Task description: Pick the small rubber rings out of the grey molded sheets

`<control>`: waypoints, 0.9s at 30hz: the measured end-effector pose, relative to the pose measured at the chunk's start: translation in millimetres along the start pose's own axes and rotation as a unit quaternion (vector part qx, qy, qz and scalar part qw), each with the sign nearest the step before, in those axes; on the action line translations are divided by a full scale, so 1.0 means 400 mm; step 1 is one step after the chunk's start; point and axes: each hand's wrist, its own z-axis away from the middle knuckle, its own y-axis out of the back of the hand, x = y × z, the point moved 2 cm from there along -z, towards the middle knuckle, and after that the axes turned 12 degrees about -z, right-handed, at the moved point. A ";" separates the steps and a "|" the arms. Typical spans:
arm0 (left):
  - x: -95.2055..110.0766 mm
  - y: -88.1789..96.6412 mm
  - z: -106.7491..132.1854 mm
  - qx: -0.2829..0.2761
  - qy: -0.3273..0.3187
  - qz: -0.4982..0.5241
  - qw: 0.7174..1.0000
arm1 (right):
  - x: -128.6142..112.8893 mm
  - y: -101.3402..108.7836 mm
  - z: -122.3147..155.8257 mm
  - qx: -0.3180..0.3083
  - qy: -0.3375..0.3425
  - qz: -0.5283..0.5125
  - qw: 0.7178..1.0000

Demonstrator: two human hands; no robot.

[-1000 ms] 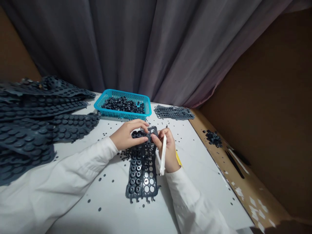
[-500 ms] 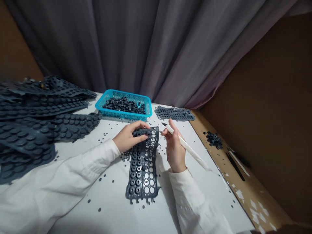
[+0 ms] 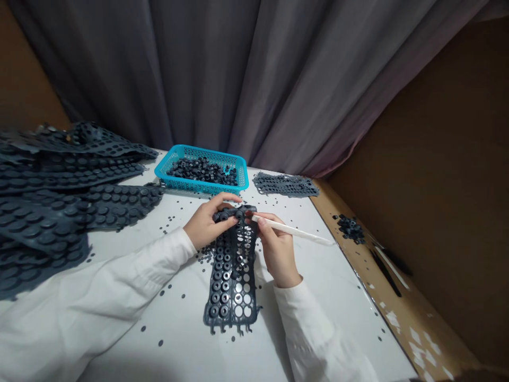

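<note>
**While the left hand (image 3: 205,227) grips a rubber sheet (image 3: 233,276), the right hand (image 3: 278,252) holds a white craft knife (image 3: 292,228)**

Both hands work at the middle of the white table (image 3: 338,302), close to its near edge. The left hand is closed, its fingers curled over the far end of the rubber sheet, which bends up off the table. The near end lies flat. Dark rubber rings sit in many of the sheet's holes, while other holes near the bottom right show the table through them.

The right hand is also closed, gripping the knife between thumb and fingers, with its fingertips just beside the raised end of the sheet. The knife's handle runs off to the right, and its tip is hidden at the fingers.

White sleeves (image 3: 99,302) cover both arms. Along the table's left edge lies a heap of rubber sheets (image 3: 51,207). Near the far edge stand a blue plastic basket (image 3: 201,189) full of rubber rings (image 3: 202,171) and, to its right, a smaller scrap of sheet (image 3: 284,184). Loose black bits (image 3: 175,294) dot the table. On the cardboard ledge (image 3: 417,323) along the right edge are a small heap of rings (image 3: 350,229) and dark tools (image 3: 384,278).
</note>
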 end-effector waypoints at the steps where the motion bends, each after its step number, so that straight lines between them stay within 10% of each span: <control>1: -0.001 -0.001 0.000 0.001 0.001 0.001 1.000 | 0.004 -0.001 0.002 0.004 -0.006 -0.010 1.000; 18: 0.001 0.007 -0.006 0.013 -0.043 -0.111 0.993 | -0.017 -0.026 0.025 -0.012 0.099 0.148 0.984; 27: 0.049 0.041 0.007 0.140 -0.225 -0.453 0.851 | -0.026 -0.040 0.046 -0.008 0.198 0.309 0.930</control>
